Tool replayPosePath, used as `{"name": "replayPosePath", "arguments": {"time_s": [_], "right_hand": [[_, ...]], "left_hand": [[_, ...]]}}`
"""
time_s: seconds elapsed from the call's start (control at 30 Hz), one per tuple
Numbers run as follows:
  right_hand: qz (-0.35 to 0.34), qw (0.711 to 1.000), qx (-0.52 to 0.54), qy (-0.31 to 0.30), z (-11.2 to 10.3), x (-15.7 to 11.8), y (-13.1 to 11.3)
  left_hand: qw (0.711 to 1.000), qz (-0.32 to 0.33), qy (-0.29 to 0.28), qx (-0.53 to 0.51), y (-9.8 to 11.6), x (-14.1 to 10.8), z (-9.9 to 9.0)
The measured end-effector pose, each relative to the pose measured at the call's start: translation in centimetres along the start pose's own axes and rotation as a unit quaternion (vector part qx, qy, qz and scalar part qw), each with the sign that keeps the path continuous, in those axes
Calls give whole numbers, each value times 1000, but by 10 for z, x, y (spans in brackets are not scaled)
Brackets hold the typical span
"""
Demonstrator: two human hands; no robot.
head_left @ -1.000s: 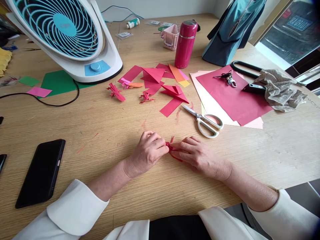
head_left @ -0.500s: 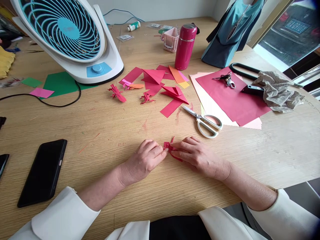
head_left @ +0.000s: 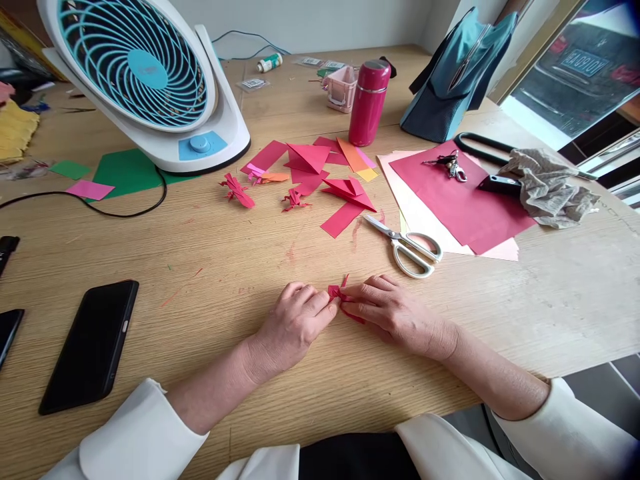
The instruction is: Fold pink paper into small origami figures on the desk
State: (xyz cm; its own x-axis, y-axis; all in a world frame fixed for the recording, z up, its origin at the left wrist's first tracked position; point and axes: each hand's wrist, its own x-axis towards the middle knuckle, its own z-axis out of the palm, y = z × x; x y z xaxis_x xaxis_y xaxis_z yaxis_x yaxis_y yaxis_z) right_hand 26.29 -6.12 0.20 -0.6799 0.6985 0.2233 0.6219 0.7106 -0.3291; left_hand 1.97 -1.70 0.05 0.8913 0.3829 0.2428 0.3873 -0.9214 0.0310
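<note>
A small folded red paper piece is between both hands near the table's front, with thin strips sticking out at top and bottom. My left hand pinches its left side with thumb and fingertips. From the right, my right hand grips the same piece, its fingers covering much of it. White-handled scissors lie beyond my right hand. Folded red figures and red paper pieces lie farther back on the table.
A white and blue fan stands back left. A phone lies at left. At back are a red bottle and a blue bag. Red and pink sheets, keys and a crumpled cloth lie right.
The camera view has shifted slightly. Both hands keep nearly the same hold on the red paper piece.
</note>
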Motion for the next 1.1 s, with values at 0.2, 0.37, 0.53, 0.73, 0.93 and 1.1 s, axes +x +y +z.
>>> {"name": "replayPosePath", "arguments": {"time_s": [0.2, 0.37, 0.53, 0.73, 0.93, 1.1], "right_hand": [[12, 1000, 0, -1, 2, 0, -2], [15, 1000, 1, 2, -1, 4, -6], [23, 1000, -10, -10, -6, 8, -7], [23, 999, -25, -16, -8, 10, -8], [16, 999, -40, -5, -4, 10, -7], [13, 999, -48, 12, 2, 9, -4]], "left_hand": [[999, -10, -29, 12, 5, -3, 0], [999, -24, -35, -7, 7, -11, 0], [999, -37, 8, -9, 7, -16, 10], [997, -44, 65, -8, 5, -14, 16], [989, -36, 138, -33, 3, -17, 27], [989, -71, 120, -40, 1, -20, 31]]}}
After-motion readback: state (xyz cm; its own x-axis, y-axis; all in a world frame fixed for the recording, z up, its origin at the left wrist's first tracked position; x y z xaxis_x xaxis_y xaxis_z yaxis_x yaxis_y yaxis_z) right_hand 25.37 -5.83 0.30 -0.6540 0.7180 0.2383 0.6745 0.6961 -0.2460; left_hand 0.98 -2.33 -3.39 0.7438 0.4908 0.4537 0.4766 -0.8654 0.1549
